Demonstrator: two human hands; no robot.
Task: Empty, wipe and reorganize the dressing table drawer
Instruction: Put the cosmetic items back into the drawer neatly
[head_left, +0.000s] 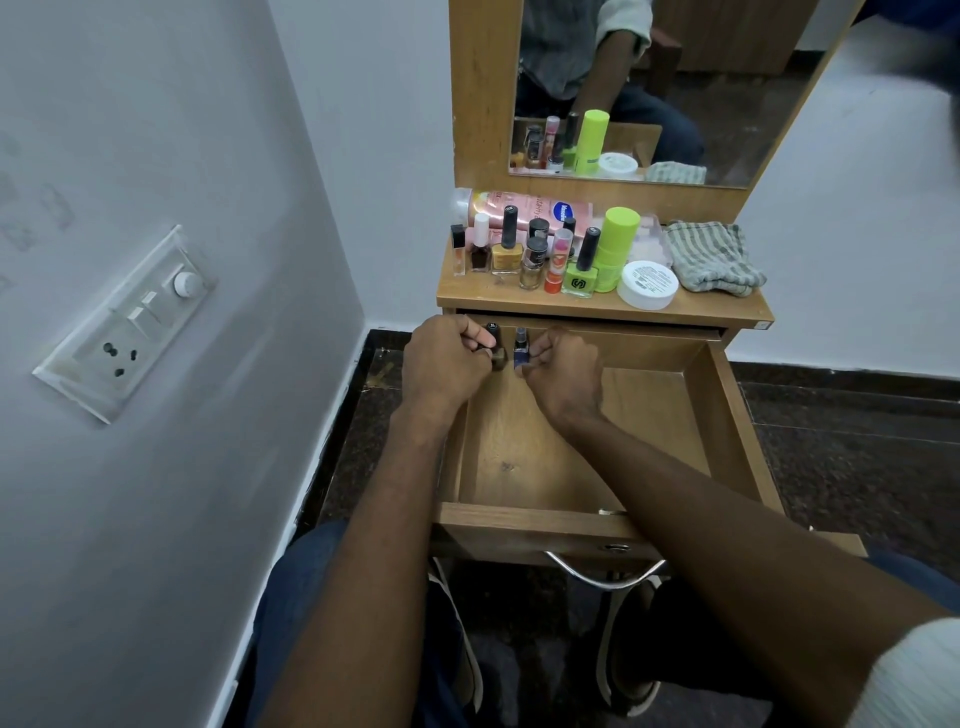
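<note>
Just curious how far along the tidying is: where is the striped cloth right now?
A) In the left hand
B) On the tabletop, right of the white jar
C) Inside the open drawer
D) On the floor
B: the striped cloth lies bunched on the tabletop, right of the white jar.

1. Hands: two. The left hand (447, 364) holds one dark-capped bottle (495, 349); the right hand (563, 375) holds one blue bottle (521, 352).
2. Drawer (727, 415): one, pulled open, containing those two bottles.
3. Small bottles standing on the table (727, 312): roughly ten; the cluster overlaps, so the exact count is uncertain.
4. Green stick container (615, 249): one.
5. White round jar (648, 285): one.
6. Pink lotion bottle (524, 205), lying flat: one.
7. Striped cloth (711, 257): one.
8. Mirror (675, 78): one.
9. Wall switch panel (127, 325): one.
</note>
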